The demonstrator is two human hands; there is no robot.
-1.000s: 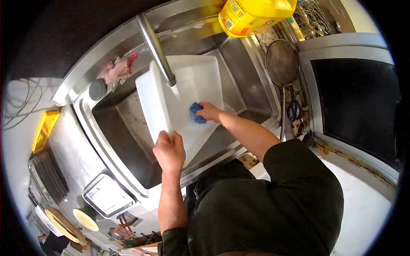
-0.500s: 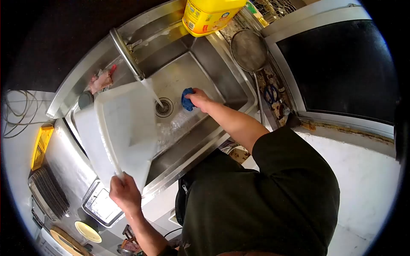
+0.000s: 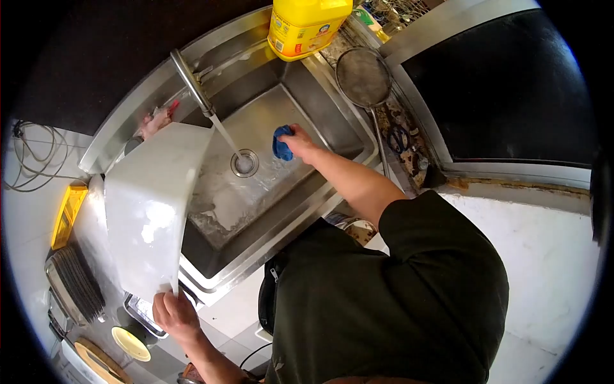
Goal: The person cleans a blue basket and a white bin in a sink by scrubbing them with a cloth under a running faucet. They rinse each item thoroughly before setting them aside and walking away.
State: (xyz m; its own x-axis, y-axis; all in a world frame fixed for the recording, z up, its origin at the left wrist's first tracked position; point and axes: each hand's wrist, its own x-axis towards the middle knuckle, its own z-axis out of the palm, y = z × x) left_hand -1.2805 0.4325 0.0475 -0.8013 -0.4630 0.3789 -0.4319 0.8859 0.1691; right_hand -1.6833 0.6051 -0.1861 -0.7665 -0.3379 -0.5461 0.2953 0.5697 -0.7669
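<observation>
My left hand (image 3: 176, 316) is closed on the lower edge of a large white plastic tub (image 3: 144, 211). The tub is tilted over the left side of the steel sink (image 3: 262, 118), its pale outer surface facing up and its inside hidden. Bunched in my right hand (image 3: 299, 144) is a blue cloth (image 3: 281, 142), held above the sink basin. Water runs from the faucet (image 3: 192, 83) into the basin by the round drain (image 3: 244, 164). Wet patches and some foam lie on the basin floor.
A yellow jug (image 3: 307, 31) stands at the sink's far corner. Along the right ledge lie a round strainer (image 3: 363, 77) and blue-handled scissors (image 3: 399, 138). On the left are a yellow tool (image 3: 68, 216), stacked dark trays (image 3: 75, 283) and a yellow bowl (image 3: 131, 344).
The tub has turned over and shifted left, so its outer face shows instead of its inside and more basin is visible. My left hand has lowered slightly; my right hand still holds the cloth.
</observation>
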